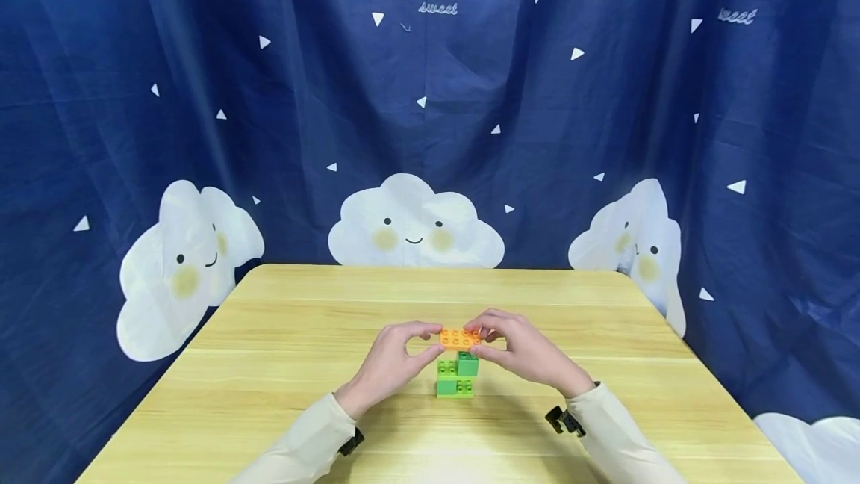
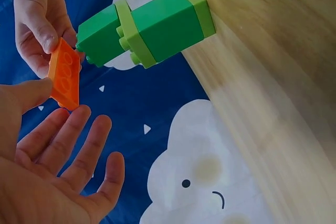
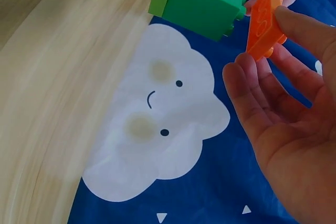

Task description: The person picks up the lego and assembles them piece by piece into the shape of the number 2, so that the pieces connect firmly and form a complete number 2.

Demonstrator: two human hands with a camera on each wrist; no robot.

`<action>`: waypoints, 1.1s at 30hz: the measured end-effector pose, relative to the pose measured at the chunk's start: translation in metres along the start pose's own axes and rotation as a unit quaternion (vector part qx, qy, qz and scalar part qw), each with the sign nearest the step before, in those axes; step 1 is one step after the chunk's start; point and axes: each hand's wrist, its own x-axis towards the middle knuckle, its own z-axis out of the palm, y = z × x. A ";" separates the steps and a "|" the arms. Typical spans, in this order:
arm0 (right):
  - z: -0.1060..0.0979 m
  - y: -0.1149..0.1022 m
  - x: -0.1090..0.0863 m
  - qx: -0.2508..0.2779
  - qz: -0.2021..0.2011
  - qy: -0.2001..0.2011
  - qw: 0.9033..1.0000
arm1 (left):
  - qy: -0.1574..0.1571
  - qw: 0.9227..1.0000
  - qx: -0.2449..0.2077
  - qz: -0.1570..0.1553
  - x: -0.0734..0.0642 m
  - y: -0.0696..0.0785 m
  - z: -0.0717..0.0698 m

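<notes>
An orange flat toy brick (image 1: 460, 340), studs up, is held level by both hands above a small stack. My left hand (image 1: 390, 361) pinches its left end between thumb and fingers. At the opposite end, the thumb and fingers of my right hand (image 1: 524, 349) grip it. Below stands the stack: a dark green block (image 1: 468, 364) sits on the right part of a light green flat brick (image 1: 446, 370), over a lower dark green block (image 1: 446, 387) and another light green flat brick at the bottom. A gap shows between the orange brick (image 2: 64, 74) and the top block's studs in the left wrist view.
The stack rests on a light wooden table (image 1: 302, 305). Behind and beside it hangs a dark blue curtain (image 1: 416, 133) with white clouds and triangles. Black straps (image 1: 564, 420) show at the wrists, by the pale sleeves (image 1: 621, 432).
</notes>
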 end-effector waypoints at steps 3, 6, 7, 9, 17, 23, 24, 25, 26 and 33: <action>0.001 0.001 0.000 0.001 0.001 -0.005 1.000 | -0.005 1.000 0.000 -0.002 -0.001 -0.001 0.000; 0.002 0.002 0.000 0.002 0.003 -0.009 1.000 | -0.009 1.000 0.005 -0.003 -0.001 -0.002 0.001; 0.003 0.002 0.000 0.002 0.003 -0.011 1.000 | -0.009 1.000 0.008 -0.004 -0.001 -0.002 0.001; 0.004 0.003 0.001 -0.001 0.006 -0.016 1.000 | -0.011 1.000 0.013 -0.006 -0.002 -0.003 0.001; 0.006 0.005 0.000 -0.010 0.019 -0.028 0.999 | -0.024 0.999 0.023 -0.007 -0.002 -0.006 0.003; 0.006 0.004 0.001 -0.010 0.020 -0.032 0.999 | -0.028 0.999 0.020 -0.012 -0.002 -0.006 0.002; 0.006 0.004 0.001 -0.010 0.020 -0.033 0.999 | -0.029 0.999 0.017 -0.013 -0.002 -0.006 0.002; 0.006 0.004 0.001 -0.010 0.020 -0.032 0.999 | -0.030 0.999 0.014 -0.015 -0.002 -0.006 0.002; 0.007 0.004 0.001 -0.010 0.020 -0.032 0.999 | -0.032 0.999 0.011 -0.017 -0.002 -0.005 0.001; 0.010 0.008 0.000 0.048 0.042 -0.046 0.997 | -0.038 0.999 0.003 -0.021 -0.003 -0.005 0.002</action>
